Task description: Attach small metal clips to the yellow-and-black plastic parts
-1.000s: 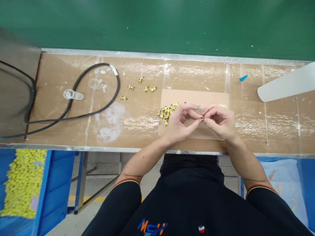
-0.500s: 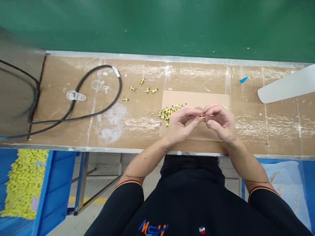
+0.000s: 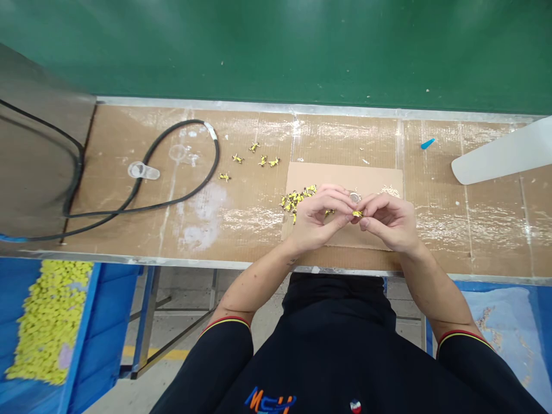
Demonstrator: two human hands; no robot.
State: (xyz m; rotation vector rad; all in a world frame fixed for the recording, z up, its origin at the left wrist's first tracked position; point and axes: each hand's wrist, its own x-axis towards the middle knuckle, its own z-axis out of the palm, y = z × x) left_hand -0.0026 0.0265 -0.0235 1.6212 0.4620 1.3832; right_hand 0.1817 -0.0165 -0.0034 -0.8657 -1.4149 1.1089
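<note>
My left hand (image 3: 322, 218) pinches a small yellow figure (image 3: 357, 214) between thumb and fingertips. At its other end, the closed fingertips of my right hand (image 3: 390, 221) meet the same figure; any tiny piece between them is hidden. Both hands are above a flat cardboard sheet (image 3: 336, 172). Beside my left hand lies a pile of yellow and dark figures (image 3: 293, 200), partly covered by that hand. Beyond my right fingers is a heap of tiny pale pieces (image 3: 389, 190). A small round clear dish (image 3: 355, 196) sits between the hands, partly hidden.
Several loose figures (image 3: 263, 161) lie left of the sheet. A black cable (image 3: 217, 155) loops on the table near a clear plastic scoop (image 3: 144, 171). At right are a blue tip (image 3: 427, 144) and a white panel (image 3: 500, 152). A blue bin (image 3: 103, 322) holds yellow parts below.
My right hand has come down and its fingertips have closed at the figure. The dish and pale pieces now show more. The view has shifted slightly.
</note>
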